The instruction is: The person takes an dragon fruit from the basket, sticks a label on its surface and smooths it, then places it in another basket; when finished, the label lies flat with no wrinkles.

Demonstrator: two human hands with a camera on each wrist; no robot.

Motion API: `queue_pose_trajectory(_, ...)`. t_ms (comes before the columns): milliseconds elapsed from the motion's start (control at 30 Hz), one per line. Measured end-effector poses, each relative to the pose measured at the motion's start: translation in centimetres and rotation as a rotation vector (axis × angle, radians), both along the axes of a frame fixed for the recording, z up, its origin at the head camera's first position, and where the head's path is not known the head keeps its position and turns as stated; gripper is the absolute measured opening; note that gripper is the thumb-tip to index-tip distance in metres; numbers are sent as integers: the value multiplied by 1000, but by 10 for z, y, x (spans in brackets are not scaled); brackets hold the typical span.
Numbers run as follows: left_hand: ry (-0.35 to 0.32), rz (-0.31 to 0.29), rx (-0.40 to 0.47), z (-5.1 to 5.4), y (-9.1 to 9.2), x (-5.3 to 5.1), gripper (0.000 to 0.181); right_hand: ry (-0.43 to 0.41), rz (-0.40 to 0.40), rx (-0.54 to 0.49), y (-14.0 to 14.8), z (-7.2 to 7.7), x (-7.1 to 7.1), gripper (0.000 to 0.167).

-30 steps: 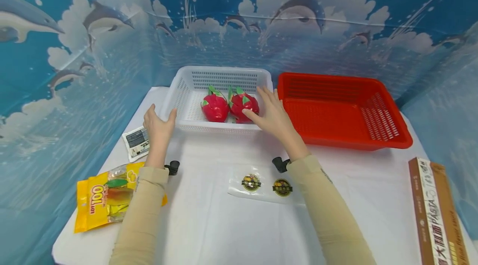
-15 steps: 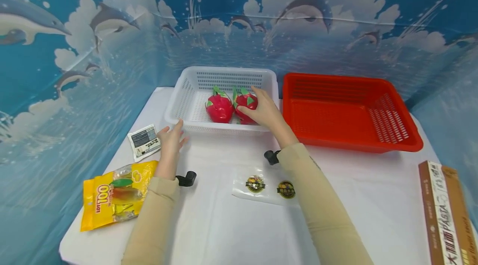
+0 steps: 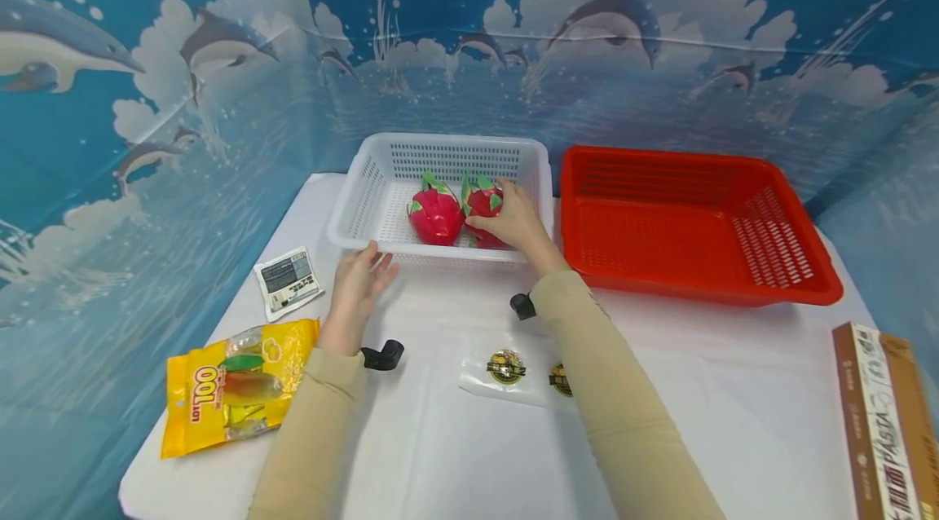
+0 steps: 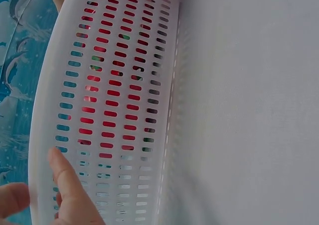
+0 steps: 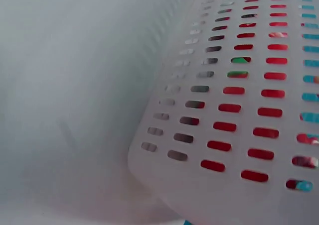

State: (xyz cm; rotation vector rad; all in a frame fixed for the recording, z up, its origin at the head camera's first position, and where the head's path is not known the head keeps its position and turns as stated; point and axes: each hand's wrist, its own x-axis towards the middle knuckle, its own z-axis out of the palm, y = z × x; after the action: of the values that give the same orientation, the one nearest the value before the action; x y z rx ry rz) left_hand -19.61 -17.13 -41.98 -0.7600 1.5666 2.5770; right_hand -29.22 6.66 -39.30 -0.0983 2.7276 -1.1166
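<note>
A white basket (image 3: 460,252) holds two red dragon fruits with green tips. My right hand (image 3: 522,228) reaches over the front rim and grips the right dragon fruit (image 3: 482,202), thumb at its front and fingers at its far side. Beside it lies the left dragon fruit (image 3: 436,218), untouched. At the basket's front left, my left hand (image 3: 357,289) is open, fingertips at the rim. The left wrist view shows one finger of the left hand (image 4: 75,195) against the slotted wall (image 4: 112,110). Only the basket wall (image 5: 234,150) shows in the right wrist view, the right hand hidden.
A red basket (image 3: 689,284) stands right of the white one. On the left lie a small white packet (image 3: 288,282) and a yellow bag (image 3: 238,385). A clear wrapper with round labels (image 3: 506,367) lies in front, a long pasta box (image 3: 883,430) at the far right.
My right hand has moved left and closed on the right dragon fruit. My left hand has moved right and lower, from beside the basket to its front rim. The view has shifted slightly.
</note>
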Motion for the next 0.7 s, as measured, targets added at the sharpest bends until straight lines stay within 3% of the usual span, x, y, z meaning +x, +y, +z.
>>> queue_pose_trajectory(433, 59, 0, -57, -3, 6, -2, 45, -62, -94, 8, -4, -11, -5, 98)
queue_pose_trajectory(700, 96, 22, -40, -6, 5, -5, 43, -56, -128, -42, -7, -12, -4, 95)
